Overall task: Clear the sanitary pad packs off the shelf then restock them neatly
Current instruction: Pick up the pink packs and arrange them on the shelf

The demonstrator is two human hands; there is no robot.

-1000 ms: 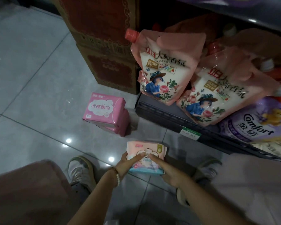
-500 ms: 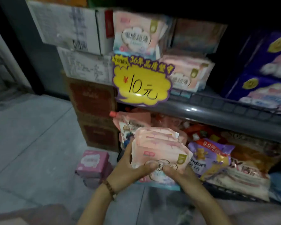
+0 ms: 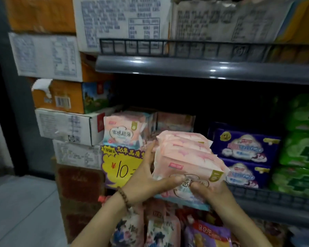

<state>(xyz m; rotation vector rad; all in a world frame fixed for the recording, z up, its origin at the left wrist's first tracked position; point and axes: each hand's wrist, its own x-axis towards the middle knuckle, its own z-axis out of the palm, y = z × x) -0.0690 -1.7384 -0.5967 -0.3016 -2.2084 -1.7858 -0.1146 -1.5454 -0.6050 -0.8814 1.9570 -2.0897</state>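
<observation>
Head view, from the left: one pink-and-white soft plastic pad pack (image 3: 121, 132) stands upright on the grey metal shelf (image 3: 275, 195). In front of it, the left hand (image 3: 143, 182) clasps a stack of pink film-wrapped sanitary pad packs (image 3: 187, 157), fingers up its side, thumb across the front. The right hand (image 3: 212, 191) grips its lower right corner. These light, squashy, slippery packs probably slide apart, so squeezing both ends seems wise.

left hand (image 3: 146, 181): raised, clasping pad packs (image 3: 187, 157), thumb across front | right hand (image 3: 211, 192): gripping lower right, thumb in front
</observation>
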